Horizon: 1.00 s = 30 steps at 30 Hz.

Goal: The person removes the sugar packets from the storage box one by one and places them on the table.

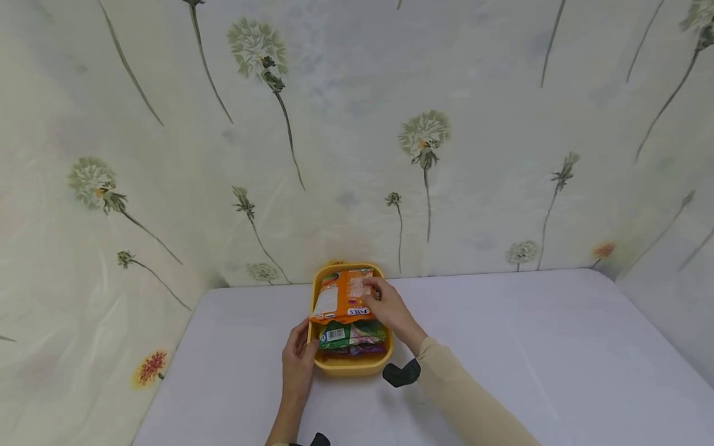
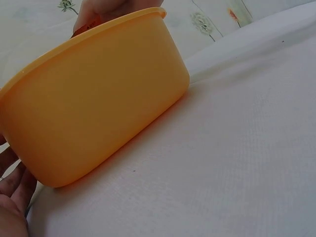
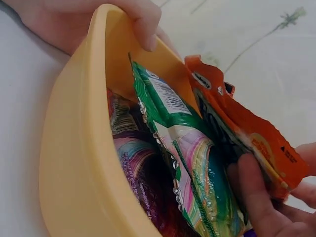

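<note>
My left hand [image 1: 297, 362] grips the left side of a yellow plastic bin [image 1: 351, 371], its thumb hooked over the rim in the right wrist view. In that view my right hand [image 3: 266, 212] pinches an orange snack packet [image 3: 232, 101] between thumb and fingers, the packet tilted at the bin's far side. Beside it a green packet [image 3: 192, 163] with a barcode and coloured swirls stands on edge. A dark purple packet [image 3: 138, 163] leans against the near wall, partly hidden by the green one. The left wrist view shows mostly the bin's outer wall [image 2: 98, 98].
The bin stands on a white-covered table [image 1: 502, 359], close to its back edge. Behind the table hangs a pale curtain [image 1: 346, 142] printed with dandelions. A dark strap piece [image 1: 403, 373] sits at my right wrist.
</note>
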### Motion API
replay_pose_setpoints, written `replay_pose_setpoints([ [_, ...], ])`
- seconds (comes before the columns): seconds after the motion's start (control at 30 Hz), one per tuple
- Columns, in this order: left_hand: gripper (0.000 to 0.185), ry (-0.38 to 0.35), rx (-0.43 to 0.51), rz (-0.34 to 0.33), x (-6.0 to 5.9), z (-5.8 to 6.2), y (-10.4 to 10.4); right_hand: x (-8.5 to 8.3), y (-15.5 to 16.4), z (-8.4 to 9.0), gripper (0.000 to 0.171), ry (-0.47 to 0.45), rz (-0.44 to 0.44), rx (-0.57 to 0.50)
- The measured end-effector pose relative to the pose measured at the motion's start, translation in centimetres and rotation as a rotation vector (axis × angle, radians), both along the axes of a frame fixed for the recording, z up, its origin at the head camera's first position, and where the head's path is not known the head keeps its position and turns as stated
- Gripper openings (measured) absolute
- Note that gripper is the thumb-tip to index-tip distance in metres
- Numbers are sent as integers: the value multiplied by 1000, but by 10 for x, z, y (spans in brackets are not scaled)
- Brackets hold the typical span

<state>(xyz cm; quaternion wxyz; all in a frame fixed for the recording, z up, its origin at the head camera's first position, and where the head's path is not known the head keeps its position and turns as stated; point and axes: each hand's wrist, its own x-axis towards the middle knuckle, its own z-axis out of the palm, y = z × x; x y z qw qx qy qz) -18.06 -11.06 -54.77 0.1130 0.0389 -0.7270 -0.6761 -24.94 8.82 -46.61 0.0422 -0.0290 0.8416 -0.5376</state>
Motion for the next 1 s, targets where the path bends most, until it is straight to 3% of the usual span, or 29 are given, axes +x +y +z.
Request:
replay_pose_setpoints([
  [0.47, 44, 21, 28, -9, -6, 4, 2, -4, 4, 1, 43, 34, 2, -92],
  [0.67, 46, 16, 35, -27, -5, 5, 0, -3, 6, -2, 42, -9, -12, -148],
  [0.93, 46, -11, 8, -40, 10, 34, 1, -1, 7, -4, 44, -23, -1, -209],
  [1.0, 46, -16, 17, -35, 11, 34, 1, 0, 8, -5, 44, -23, 3, -218],
])
